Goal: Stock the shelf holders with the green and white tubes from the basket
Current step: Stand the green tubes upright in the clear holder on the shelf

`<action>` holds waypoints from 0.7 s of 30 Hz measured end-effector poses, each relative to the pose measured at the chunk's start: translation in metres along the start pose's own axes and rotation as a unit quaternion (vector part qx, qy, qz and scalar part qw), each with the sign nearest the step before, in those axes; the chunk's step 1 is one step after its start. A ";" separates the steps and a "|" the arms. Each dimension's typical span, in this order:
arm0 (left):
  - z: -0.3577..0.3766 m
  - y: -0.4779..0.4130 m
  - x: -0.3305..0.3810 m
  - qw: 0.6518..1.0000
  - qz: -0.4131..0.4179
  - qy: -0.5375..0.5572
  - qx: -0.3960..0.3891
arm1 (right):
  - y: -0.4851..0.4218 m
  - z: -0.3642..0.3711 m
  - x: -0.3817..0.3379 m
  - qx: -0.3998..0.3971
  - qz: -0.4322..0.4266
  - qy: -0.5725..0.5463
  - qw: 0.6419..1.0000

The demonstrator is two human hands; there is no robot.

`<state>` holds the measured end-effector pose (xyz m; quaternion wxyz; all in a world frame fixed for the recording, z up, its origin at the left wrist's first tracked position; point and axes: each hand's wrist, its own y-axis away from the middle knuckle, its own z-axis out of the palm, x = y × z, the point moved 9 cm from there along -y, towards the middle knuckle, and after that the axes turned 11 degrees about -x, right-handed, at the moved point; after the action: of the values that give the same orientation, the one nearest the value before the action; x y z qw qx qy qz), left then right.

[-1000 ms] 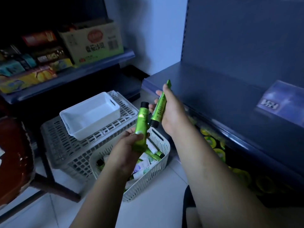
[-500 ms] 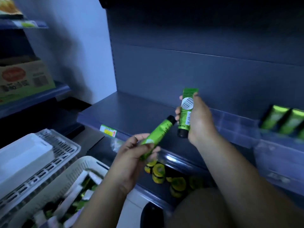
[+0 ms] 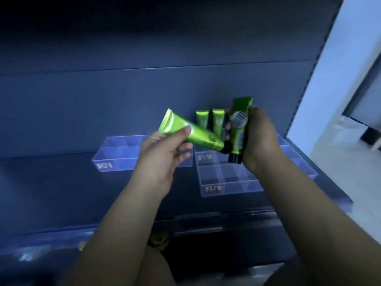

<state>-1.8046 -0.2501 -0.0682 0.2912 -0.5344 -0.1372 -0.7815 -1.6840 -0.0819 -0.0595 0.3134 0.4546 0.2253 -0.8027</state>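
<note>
Though labels front the clear holders on the shelf (image 3: 61, 193), their print is too blurred to read, as is the round barcode sticker (image 3: 238, 120) on the right tube (image 3: 237, 141). The right hand (image 3: 260, 141) wraps its fingers round that green tube, crimp up and black cap down, above the middle holder (image 3: 226, 180) near the shelf's right end. The left hand (image 3: 162, 155) pinches the left tube (image 3: 195, 134) between thumb and fingers; it is tilted, crimp up-left, with its cap end just beside the right tube. Two stocked tubes (image 3: 201, 120) stand upright behind the hands toward the shelf's back edge; their compartment cannot be told. The left holder (image 3: 123, 151) sits nearer the shelf's middle and carries a red-and-white label (image 3: 105, 166).
</note>
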 end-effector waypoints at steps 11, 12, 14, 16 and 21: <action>0.123 -0.109 -0.057 0.990 0.021 -0.122 -0.066 | -0.022 -0.125 -0.070 0.089 -0.101 0.153 0.979; 0.128 -0.115 -0.062 0.988 0.022 -0.140 -0.069 | -0.027 -0.133 -0.076 0.090 -0.105 0.165 0.976; 0.140 -0.128 -0.066 0.981 0.033 -0.181 -0.068 | -0.039 -0.149 -0.089 0.101 -0.118 0.197 0.968; 0.156 -0.140 -0.065 0.971 0.046 -0.222 -0.077 | -0.053 -0.168 -0.101 0.116 -0.129 0.240 0.955; 0.197 -0.168 -0.049 0.949 0.105 -0.284 -0.093 | -0.088 -0.192 -0.141 0.144 -0.167 0.402 0.889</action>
<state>-1.7439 0.0016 -0.0194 0.2697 -0.7700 -0.0842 -0.5721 -1.5787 0.1462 -0.0229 -0.0115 0.7342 0.2861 -0.6156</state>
